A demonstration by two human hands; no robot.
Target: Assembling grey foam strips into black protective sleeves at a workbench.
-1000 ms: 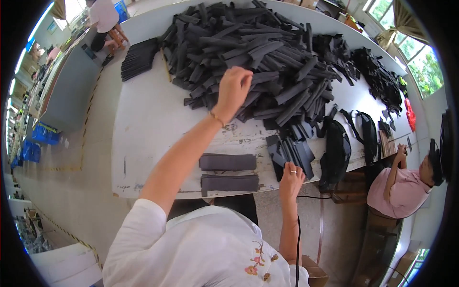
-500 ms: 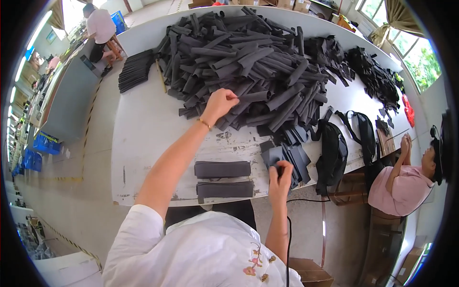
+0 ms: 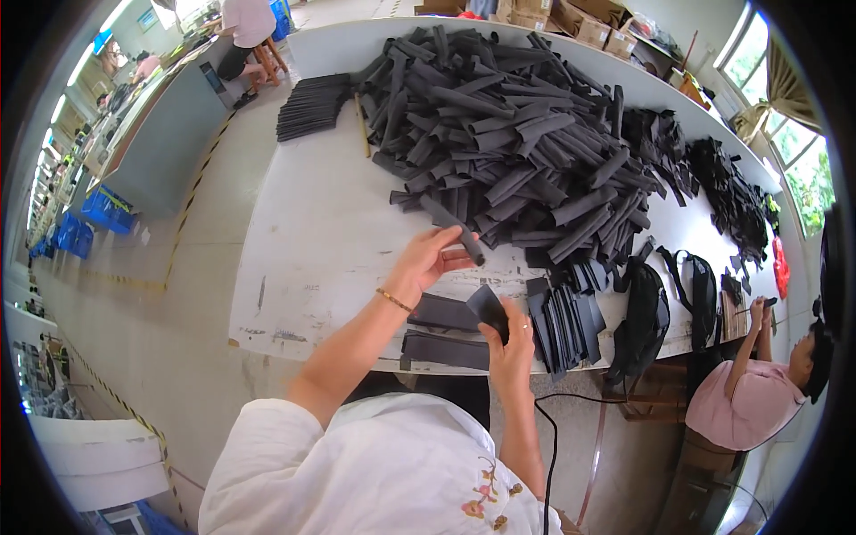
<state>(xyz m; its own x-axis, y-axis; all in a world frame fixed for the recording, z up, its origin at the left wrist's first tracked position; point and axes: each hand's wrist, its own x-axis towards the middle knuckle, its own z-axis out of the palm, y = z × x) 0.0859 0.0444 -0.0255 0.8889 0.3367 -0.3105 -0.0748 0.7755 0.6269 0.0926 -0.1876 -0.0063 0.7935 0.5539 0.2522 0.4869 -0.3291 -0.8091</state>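
Observation:
A curled dark grey fabric sleeve (image 3: 455, 234) is in my left hand (image 3: 426, 265), gripped between thumb and fingers just in front of a big heap of similar sleeves (image 3: 508, 134). My right hand (image 3: 512, 346) holds a thin, dark flat panel (image 3: 487, 308) tilted upward, close to the sleeve but apart from it. Below my hands lie two flat dark strips, a farther one (image 3: 437, 312) and a nearer one (image 3: 443, 350), near the table's front edge. Just right of my right hand, a fanned stack of dark panels (image 3: 567, 326) rests on the white table (image 3: 308, 214).
Neatly overlapped dark pieces (image 3: 312, 107) lie at the far left beside a wooden stick (image 3: 362, 125). Black backpacks (image 3: 644, 312) and black scraps (image 3: 727, 196) occupy the right side. A co-worker in pink (image 3: 744, 401) sits there. A black cable (image 3: 553, 446) hangs by my right arm.
My left hand has drawn back from the heap, bringing a sleeve with it. My right hand has lifted a panel off the stack and moved left. The view has shifted.

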